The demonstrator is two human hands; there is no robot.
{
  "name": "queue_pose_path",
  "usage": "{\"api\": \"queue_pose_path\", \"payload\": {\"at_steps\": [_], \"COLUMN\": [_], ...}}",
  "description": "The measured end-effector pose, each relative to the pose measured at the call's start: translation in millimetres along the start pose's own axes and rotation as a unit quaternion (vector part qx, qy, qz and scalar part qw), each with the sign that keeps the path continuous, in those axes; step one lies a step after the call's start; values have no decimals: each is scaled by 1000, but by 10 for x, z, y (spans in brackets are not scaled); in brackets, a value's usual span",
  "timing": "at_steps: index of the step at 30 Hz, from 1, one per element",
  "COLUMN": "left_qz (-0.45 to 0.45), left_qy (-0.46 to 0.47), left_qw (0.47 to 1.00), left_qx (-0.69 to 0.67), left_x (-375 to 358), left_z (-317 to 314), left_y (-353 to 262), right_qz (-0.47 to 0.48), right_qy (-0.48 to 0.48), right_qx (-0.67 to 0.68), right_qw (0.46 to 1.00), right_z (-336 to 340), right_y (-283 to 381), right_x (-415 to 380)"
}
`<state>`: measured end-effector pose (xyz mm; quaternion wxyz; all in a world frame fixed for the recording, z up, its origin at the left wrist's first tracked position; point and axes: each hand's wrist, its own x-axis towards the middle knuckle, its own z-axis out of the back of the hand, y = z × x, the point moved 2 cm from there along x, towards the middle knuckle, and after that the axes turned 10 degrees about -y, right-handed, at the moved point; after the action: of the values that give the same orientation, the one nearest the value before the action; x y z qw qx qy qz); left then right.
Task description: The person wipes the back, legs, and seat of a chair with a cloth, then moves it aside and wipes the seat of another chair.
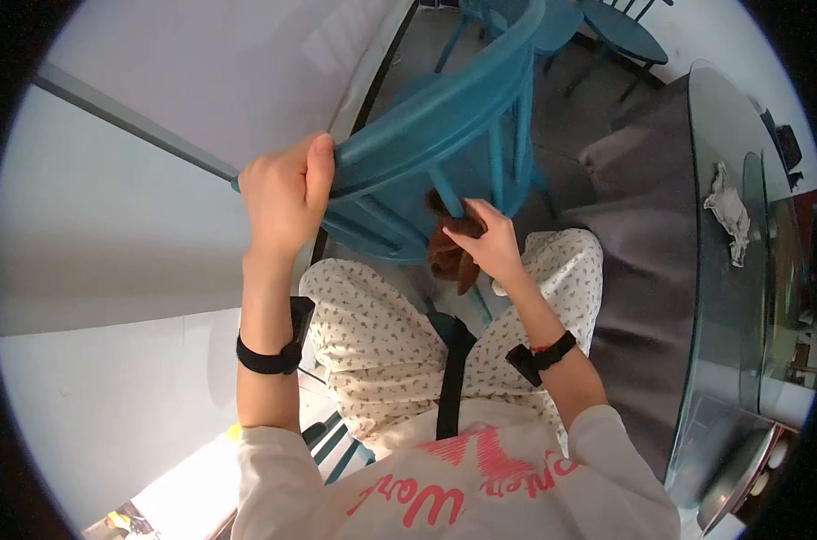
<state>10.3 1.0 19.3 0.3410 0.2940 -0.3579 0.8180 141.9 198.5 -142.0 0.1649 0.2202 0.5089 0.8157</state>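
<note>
Fingertips, spindle and far furniture only partly seen.
Fingertips of the left hand point(287, 193) are hidden beyond the rail point(426, 130), whose far end meets the picture's top edge. Brown cloth point(444, 258) and the right hand point(496, 241) cover a spindle's point(443, 187) lower part. Chairs point(622, 34) behind are cut off above. The crumpled item point(727, 214) near the glass table's point(719, 315) long edge is too unclear to name.
</note>
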Motion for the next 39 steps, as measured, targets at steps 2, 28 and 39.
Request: {"api": "queue_pose_path", "payload": {"at_steps": [2, 28, 39], "left_qz": [3, 60, 43], "left_qy": [5, 5, 4], "left_qw": [1000, 998, 999], "left_qx": [1, 0, 11], "left_x": [-8, 81, 51], "left_z": [-3, 11, 47], "left_y": [-10, 298, 192], "right_qz": [81, -70, 18], "right_qy": [-45, 5, 44], "right_qx": [7, 14, 129], "right_qw": [996, 997, 991], "right_z": [-17, -16, -94], "right_y": [205, 130, 976], "right_x": [76, -65, -114]}}
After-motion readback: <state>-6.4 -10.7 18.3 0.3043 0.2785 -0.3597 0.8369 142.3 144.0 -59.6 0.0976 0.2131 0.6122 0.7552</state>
